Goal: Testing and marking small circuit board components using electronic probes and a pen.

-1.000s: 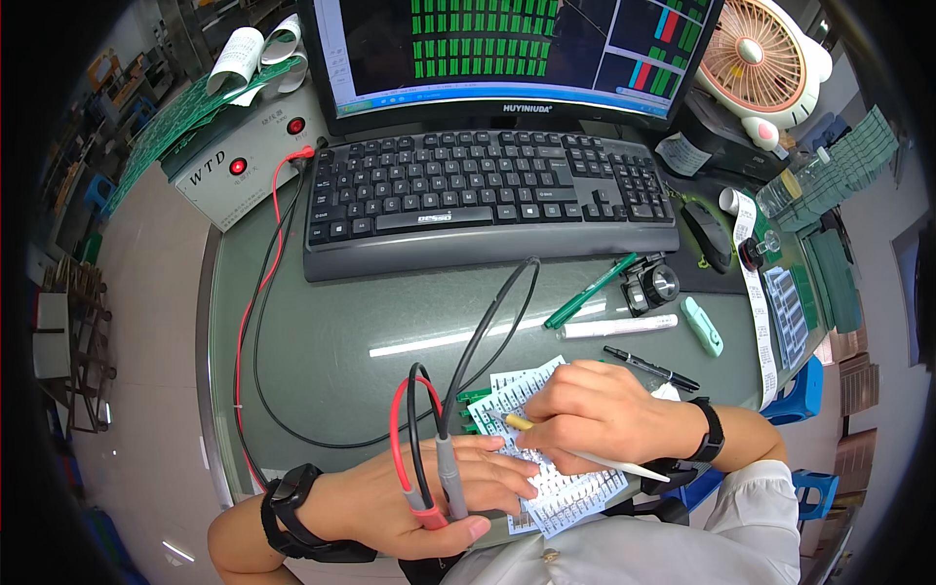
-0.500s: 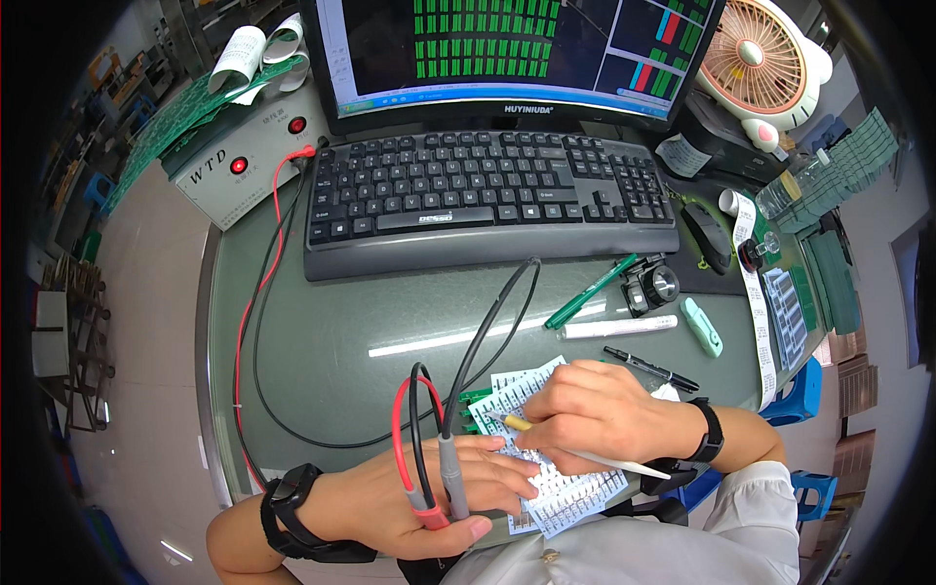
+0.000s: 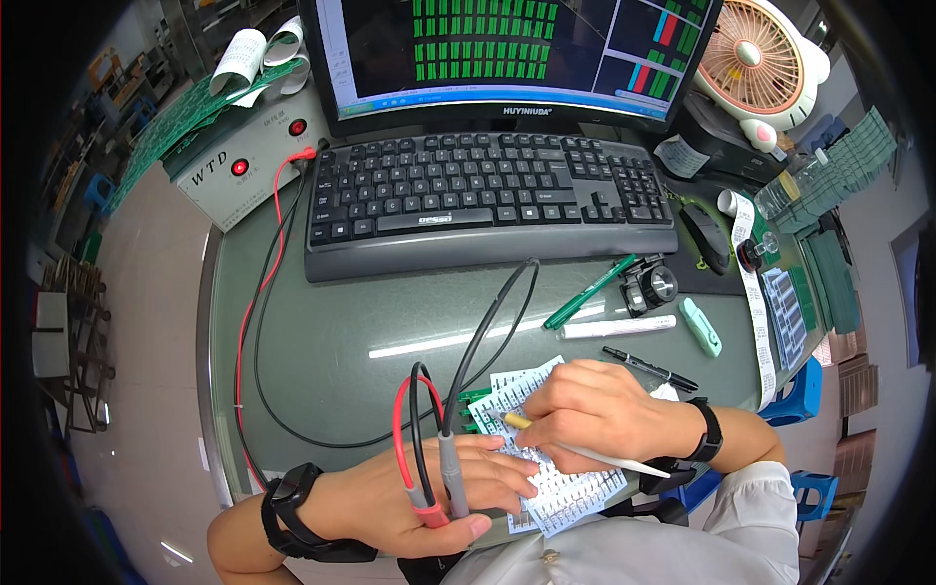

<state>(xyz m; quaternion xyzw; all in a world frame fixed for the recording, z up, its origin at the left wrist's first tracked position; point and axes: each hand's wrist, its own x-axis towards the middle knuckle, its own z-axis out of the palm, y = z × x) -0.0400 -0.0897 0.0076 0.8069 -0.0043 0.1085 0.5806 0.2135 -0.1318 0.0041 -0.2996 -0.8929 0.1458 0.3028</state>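
Note:
My left hand [image 3: 429,497] rests palm down with its fingers stretched over a white circuit board panel [image 3: 575,509]. Two test probes, one red [image 3: 429,513] and one grey [image 3: 453,476], are held by the same hand, near its thumb; their tips are hidden. My right hand [image 3: 585,414] is closed round a slim white tool [image 3: 619,462] with a yellow front part [image 3: 516,421], slanted over the panel's upper left. The end of the tool is too small to make out. More of the panels, with green strips [image 3: 475,398], lie beneath.
Behind the hands stand a keyboard [image 3: 448,185], a monitor [image 3: 487,44] and a mouse [image 3: 706,237]. Pens, a black magnifier-like piece [image 3: 651,284] and a mint highlighter [image 3: 701,328] lie right of centre. Probe leads loop from a grey box [image 3: 249,161]. A fan [image 3: 756,63] stands back right.

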